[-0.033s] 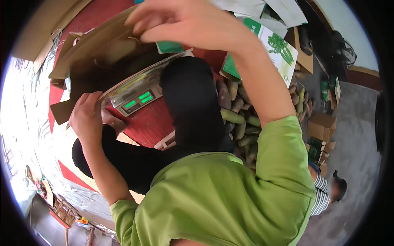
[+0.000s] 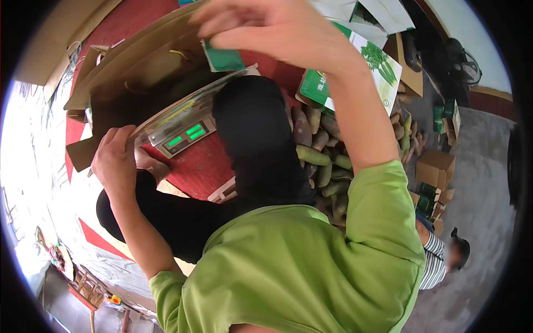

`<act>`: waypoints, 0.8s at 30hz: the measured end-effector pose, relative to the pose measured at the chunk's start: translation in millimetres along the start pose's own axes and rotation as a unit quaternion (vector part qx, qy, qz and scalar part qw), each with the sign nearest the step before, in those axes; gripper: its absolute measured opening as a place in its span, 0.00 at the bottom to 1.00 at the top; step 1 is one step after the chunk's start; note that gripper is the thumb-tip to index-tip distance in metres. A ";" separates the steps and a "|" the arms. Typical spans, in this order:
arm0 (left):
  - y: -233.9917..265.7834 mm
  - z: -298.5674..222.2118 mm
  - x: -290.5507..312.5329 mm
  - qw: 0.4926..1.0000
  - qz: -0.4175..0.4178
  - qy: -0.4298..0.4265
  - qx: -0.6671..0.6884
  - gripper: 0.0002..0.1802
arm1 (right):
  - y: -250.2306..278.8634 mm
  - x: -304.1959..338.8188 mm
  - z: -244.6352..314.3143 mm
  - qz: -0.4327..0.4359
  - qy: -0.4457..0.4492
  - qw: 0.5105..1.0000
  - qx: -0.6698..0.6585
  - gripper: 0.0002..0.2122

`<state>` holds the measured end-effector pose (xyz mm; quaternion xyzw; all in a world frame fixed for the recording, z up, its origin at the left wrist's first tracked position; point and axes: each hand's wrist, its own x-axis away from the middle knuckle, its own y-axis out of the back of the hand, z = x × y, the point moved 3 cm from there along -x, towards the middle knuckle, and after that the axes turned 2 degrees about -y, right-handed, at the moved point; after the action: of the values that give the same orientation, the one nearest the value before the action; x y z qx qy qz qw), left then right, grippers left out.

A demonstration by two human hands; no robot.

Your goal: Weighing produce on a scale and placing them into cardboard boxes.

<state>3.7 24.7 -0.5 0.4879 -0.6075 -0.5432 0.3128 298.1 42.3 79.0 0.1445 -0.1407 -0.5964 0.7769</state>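
Observation:
An open brown cardboard box lies beyond the digital scale, whose display glows green. My left hand is closed on the box's near left corner, fingers over its edge. Above the far right side of the box, my right hand hovers with bent fingers somewhat apart and slightly blurred. Nothing shows in it. Just below its fingers is a green flap. A small yellowish curved piece shows against the inside of the box; the box's bottom is in shadow.
Green-brown, radish-like roots are piled right of my knee. White-and-green printed cartons lie beyond them. A small brown box and a person in a striped top are at the right. Red cloth lies under the scale.
My right hand has shifted a little to the right and upward, showing more of the box's inner wall and the green flap. My left hand keeps its place on the box corner.

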 end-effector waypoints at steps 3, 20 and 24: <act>-1.9 -7.3 -4.2 1.000 -0.022 -0.007 0.019 0.09 | 35.7 44.7 -81.4 -0.076 -0.015 0.996 -0.043 0.14; 1.0 -11.1 -4.8 0.999 -0.037 -0.025 0.007 0.07 | -132.6 245.9 -338.0 0.186 -0.305 0.780 0.514 0.14; 2.0 -8.3 -5.1 0.998 -0.053 -0.042 -0.007 0.08 | -146.6 247.5 -357.7 0.176 -0.274 0.764 0.556 0.13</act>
<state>12.5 26.4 3.9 0.4938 -0.5895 -0.5832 0.2618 369.6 -213.1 -295.7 0.3542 -0.6780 -0.2805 0.5799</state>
